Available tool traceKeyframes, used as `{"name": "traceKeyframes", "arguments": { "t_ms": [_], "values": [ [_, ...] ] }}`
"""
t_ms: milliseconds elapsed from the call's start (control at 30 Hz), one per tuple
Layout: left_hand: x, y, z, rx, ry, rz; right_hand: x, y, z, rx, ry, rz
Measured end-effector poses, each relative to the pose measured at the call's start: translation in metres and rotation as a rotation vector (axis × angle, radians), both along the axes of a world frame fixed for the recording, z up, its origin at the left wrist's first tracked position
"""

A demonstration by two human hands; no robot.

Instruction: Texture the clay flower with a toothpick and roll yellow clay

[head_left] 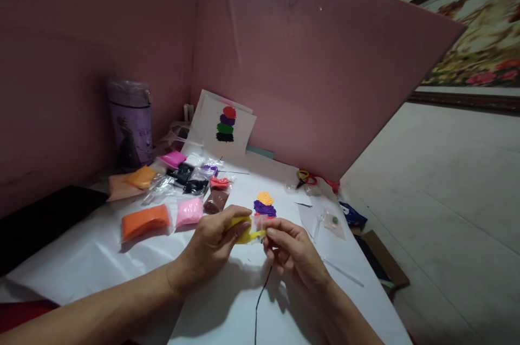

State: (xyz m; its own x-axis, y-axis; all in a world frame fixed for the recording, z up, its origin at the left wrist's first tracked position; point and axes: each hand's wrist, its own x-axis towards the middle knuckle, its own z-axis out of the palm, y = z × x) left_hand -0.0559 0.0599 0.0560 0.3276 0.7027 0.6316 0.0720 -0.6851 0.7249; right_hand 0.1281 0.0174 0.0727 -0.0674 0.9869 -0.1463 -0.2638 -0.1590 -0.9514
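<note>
My left hand [215, 245] is closed on a small clear packet of yellow modelling clay [244, 232], held above the sheet. My right hand [294, 247] pinches the packet's right end, where a strip of yellow clay shows between thumb and fingers. Beneath and beyond the hands lies a white sheet [219, 301] bearing an orange-yellow clay shape [265, 198] and a purple clay shape [265, 208] below it. A bit of red shows under the purple, with the rest hidden by my hands. A thin black line [257, 307] runs down the sheet toward me.
Left of the sheet are several clay packets, including orange [145, 223], pink [189, 211] and brown [216, 200]. A card with stacked coloured shapes [225, 123] leans at the back. A purple canister [130, 123] stands back left. Scissors [305, 177] and a clear stick [343, 272] lie right.
</note>
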Motion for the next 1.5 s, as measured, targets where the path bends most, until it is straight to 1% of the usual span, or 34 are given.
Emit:
{"name": "traceKeyframes", "arguments": {
  "t_ms": [100, 233, 300, 367, 433, 533, 700, 833, 933, 1100, 1200, 1267, 1367, 1433, 1500],
  "values": [
    [0.0, -0.001, 0.001, -0.186, 0.016, -0.064, 0.004, 0.004, -0.005, 0.045, -0.039, 0.008],
    [0.002, -0.001, 0.004, -0.475, -0.048, -0.131, 0.007, 0.007, -0.01, 0.211, -0.258, 0.038],
    [0.004, -0.001, 0.004, -0.57, -0.083, -0.136, 0.008, 0.007, -0.011, 0.295, -0.328, 0.037],
    [0.004, -0.001, 0.004, -0.602, -0.087, -0.133, 0.007, 0.006, -0.012, 0.384, -0.352, 0.018],
    [0.005, -0.002, 0.003, -0.595, -0.064, -0.122, 0.005, 0.005, -0.013, 0.459, -0.372, -0.009],
    [0.005, -0.003, 0.002, -0.605, -0.056, -0.12, 0.0, 0.002, -0.014, 0.553, -0.471, -0.049],
    [0.009, -0.002, 0.002, -0.683, -0.09, -0.146, -0.005, -0.003, -0.017, 0.738, -0.665, -0.089],
    [0.011, -0.001, 0.003, -0.799, -0.105, -0.147, -0.006, -0.005, -0.023, 0.811, -0.756, -0.09],
    [0.012, -0.002, 0.001, -0.897, -0.114, -0.181, -0.006, -0.007, -0.026, 0.822, -0.804, -0.102],
    [0.011, -0.003, -0.003, -0.999, -0.187, -0.299, -0.008, -0.009, -0.026, 0.761, -0.683, -0.107],
    [0.01, -0.002, -0.004, -1.046, -0.212, -0.342, -0.01, -0.009, -0.023, 0.759, -0.686, -0.095],
    [0.01, -0.002, -0.004, -1.077, -0.204, -0.344, -0.011, -0.009, -0.02, 0.769, -0.724, -0.073],
    [0.01, 0.0, -0.004, -1.076, -0.197, -0.312, -0.012, -0.009, -0.014, 0.742, -0.747, -0.071],
    [0.01, 0.002, -0.004, -1.06, -0.218, -0.279, -0.011, -0.01, -0.011, 0.669, -0.694, -0.135],
    [0.009, 0.004, -0.004, -1.047, -0.24, -0.251, -0.009, -0.01, -0.009, 0.565, -0.584, -0.23]
  ]
}}
